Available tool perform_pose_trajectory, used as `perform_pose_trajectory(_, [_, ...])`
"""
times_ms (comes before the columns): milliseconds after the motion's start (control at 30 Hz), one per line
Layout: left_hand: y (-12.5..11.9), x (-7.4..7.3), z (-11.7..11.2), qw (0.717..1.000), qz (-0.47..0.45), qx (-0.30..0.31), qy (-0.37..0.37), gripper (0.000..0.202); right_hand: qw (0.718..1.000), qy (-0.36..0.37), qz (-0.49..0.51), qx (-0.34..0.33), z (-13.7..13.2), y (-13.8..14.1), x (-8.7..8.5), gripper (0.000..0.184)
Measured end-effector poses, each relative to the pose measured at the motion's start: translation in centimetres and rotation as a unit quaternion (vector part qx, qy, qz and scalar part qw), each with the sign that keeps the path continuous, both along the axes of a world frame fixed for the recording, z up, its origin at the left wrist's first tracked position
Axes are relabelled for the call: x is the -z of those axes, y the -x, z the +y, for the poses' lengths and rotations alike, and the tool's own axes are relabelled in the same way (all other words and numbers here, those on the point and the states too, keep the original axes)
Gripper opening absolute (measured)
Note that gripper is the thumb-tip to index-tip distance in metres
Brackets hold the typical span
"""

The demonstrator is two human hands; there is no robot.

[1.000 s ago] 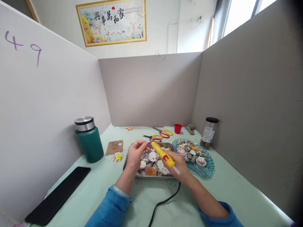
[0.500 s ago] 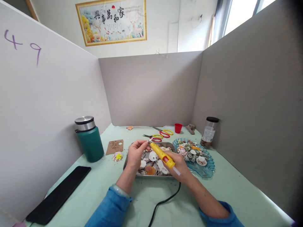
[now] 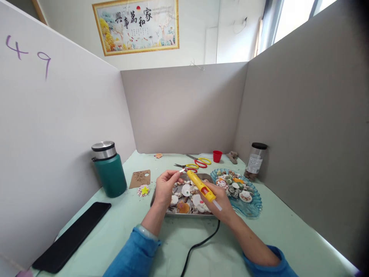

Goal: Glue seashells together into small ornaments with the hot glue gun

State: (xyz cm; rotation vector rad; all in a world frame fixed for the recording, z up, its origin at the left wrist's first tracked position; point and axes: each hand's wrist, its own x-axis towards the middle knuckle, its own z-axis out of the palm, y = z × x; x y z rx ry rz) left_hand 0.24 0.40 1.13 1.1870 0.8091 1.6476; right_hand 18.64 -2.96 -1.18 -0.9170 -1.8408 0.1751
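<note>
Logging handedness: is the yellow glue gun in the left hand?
No, the right hand grips the yellow glue gun, with the left hand near its front end.

Glue gun [image 3: 198,183] slightly farther right

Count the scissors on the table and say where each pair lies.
2. The front pair of scissors lies just beyond the metal tray; the rear pair lies farther back, left of the red cup.
</note>
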Motion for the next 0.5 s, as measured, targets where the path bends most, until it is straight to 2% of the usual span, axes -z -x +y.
perform_pose_trajectory(500, [-0.21, -0.4, -0.23, 0.998, 0.032, -0.04, -0.019, 0.021, 0.999, 0.022, 0.002, -0.035, -0.05, -0.05, -0.13, 0.012])
